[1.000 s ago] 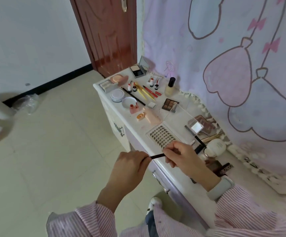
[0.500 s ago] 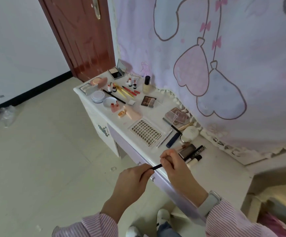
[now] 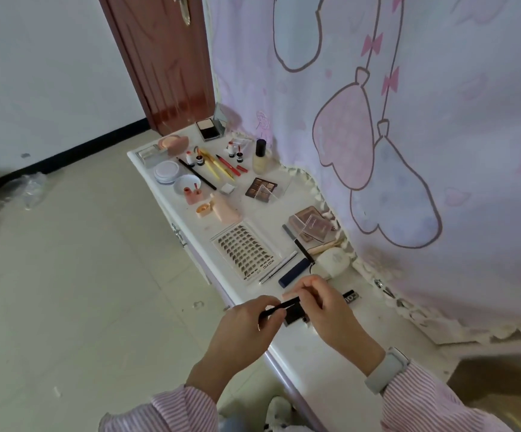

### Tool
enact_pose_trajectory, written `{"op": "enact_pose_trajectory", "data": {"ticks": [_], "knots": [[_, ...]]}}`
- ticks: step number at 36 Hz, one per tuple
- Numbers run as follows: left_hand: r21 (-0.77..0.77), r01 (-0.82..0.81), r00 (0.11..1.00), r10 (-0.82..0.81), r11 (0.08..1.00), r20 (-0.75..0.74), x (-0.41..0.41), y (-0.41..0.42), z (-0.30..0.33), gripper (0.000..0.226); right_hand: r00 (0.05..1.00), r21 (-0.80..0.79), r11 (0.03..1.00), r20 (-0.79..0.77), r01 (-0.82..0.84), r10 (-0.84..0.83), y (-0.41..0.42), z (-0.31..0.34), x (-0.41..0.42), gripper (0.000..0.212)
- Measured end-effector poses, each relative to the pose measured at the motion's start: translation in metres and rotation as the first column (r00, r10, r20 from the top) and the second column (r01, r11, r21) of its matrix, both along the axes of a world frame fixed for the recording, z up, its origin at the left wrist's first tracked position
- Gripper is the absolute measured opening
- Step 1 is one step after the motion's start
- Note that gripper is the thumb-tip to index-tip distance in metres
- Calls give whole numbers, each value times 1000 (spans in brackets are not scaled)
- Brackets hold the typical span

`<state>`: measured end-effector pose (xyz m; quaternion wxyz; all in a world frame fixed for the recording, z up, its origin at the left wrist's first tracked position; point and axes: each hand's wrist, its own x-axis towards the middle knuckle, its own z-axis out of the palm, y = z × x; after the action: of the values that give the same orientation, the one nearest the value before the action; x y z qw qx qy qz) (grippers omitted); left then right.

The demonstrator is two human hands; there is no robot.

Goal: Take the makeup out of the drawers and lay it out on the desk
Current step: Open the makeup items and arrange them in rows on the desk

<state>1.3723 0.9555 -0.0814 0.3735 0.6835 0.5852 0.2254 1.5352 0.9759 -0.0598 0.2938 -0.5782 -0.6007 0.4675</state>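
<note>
Both of my hands are on one thin black pencil (image 3: 279, 307), held level just above the near edge of the tabletop (image 3: 324, 363). My left hand (image 3: 243, 325) has its fingers curled round the pencil's left end, and my right hand (image 3: 324, 310) pinches the right end between thumb and fingertips. Most of the makeup already lies spread across the tabletop: the lash tray (image 3: 245, 251) in the middle, the navy tube (image 3: 293, 272) and the white compact (image 3: 332, 260) just beyond my right hand, the brown palette (image 3: 260, 188) and the foundation bottle (image 3: 260, 155) farther off. I judge this the laying-out step for this one piece. Next it wants setting down flat on a bare patch, probably near the tube, with both grips let go without knocking the neighbours. I cannot tell whether the drawers hold more.
</note>
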Motion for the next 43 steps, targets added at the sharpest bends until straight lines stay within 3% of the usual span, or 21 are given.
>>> {"op": "enact_pose_trajectory", "data": {"ticks": [8,12,16,21,32,36,40,43], "knots": [[-183,-89,994,99,979,42,-13,19,-11,24,992,-7,993,26,121,-121,35,-14,19,17],[-217,-252,966,259,943,2,-37,35,-25,28,968,-83,968,-57,239,-244,49,-23,15,18],[-192,-447,893,449,874,-32,-64,61,-46,15,968,-206,960,-126,190,-218,62,-31,-4,13],[-82,-576,816,566,813,-112,-94,106,-68,12,986,-192,969,-38,154,-164,87,-50,-33,15],[98,-394,864,404,914,-299,-126,187,-114,20,979,-115,986,180,121,-99,148,-79,-92,13],[181,-297,891,340,938,-300,-129,200,-125,15,898,85,994,439,-75,30,169,-97,-107,15],[222,-282,914,331,934,-233,-130,207,-132,17,824,311,904,562,-294,75,187,-105,-119,14],[236,-291,926,335,927,-174,-132,205,-135,26,765,337,843,632,-419,127,198,-114,-120,17]]}}
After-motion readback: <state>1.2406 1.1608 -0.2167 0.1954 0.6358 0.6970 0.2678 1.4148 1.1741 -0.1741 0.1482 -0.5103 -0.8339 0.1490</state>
